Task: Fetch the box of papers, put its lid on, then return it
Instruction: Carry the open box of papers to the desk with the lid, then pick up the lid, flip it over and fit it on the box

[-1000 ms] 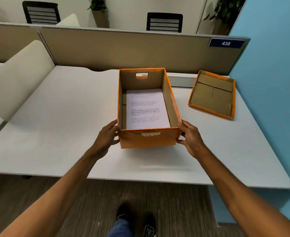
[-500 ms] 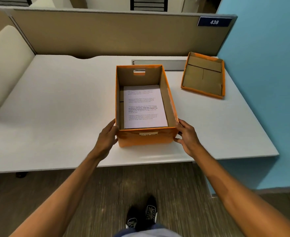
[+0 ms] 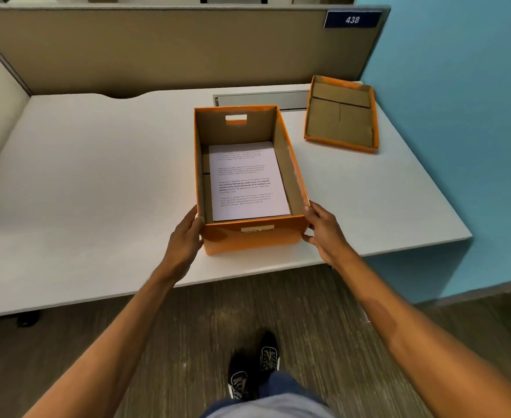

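An open orange cardboard box (image 3: pixel 252 238) stands near the front edge of the white desk (image 3: pixel 82 182). Printed white papers (image 3: pixel 245 181) lie flat on its bottom. My left hand (image 3: pixel 186 239) presses on the box's near left corner and my right hand (image 3: pixel 323 232) on its near right corner, so both grip the box from the sides. The orange lid (image 3: pixel 341 114) lies upside down at the back right of the desk, apart from the box, its brown inside facing up.
A beige partition (image 3: pixel 172 49) with a blue sign reading 438 (image 3: pixel 352 19) closes off the back of the desk. A blue wall (image 3: pixel 459 116) runs along the right side. A grey cable slot (image 3: pixel 263 99) sits behind the box. My shoes (image 3: pixel 254 369) stand on the wood floor.
The box has slid toward me and now sits near the front edge of the desk, both hands still on its near corners. The view has tilted down and pulled back.
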The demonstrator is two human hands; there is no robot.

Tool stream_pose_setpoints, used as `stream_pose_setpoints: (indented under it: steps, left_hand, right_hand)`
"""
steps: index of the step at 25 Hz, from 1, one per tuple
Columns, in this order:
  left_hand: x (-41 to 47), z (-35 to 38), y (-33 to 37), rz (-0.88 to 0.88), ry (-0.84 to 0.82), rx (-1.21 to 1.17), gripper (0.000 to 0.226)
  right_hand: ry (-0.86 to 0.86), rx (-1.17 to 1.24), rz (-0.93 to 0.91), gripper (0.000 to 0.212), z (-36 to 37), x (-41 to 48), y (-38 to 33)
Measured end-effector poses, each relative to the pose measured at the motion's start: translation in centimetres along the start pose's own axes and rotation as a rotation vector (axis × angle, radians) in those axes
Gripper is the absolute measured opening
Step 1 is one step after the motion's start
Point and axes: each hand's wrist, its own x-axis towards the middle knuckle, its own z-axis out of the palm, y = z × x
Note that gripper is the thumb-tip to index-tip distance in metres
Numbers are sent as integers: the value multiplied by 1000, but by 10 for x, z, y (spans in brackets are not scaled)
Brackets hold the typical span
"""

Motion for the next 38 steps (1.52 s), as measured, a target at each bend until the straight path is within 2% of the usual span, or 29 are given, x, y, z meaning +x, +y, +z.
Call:
stream_pose_setpoints:
  steps: [8,12,16,21,24,26,31,38]
  left_hand:
    - [-1,1,2,11,0,66,50]
    - [0,0,5,-9,19,108,52]
    - [6,-2,15,-18,112,286,61]
    - [7,7,43,227,210,568,69]
    - [12,21,63,377,202,602,64]
    - [18,36,76,435,170,587,61]
    - [42,79,104,494,127,601,58]
    - [107,152,148,502,18,572,59]
  right_hand:
    - [8,-40,15,21,-2,-1,-3]
    - [-13,-90,7,34,-5,0,-4]
    - [-25,-153,-2,44,-10,0,-9]
    - [85,-187,-122,25,-16,-3,-21]
    - [170,-308,-204,43,-21,-1,-30]
    - [210,-358,-252,46,-28,4,-39]
    - [258,-387,-335,40,-54,26,-60]
    - [316,-386,-357,36,-108,91,-80]
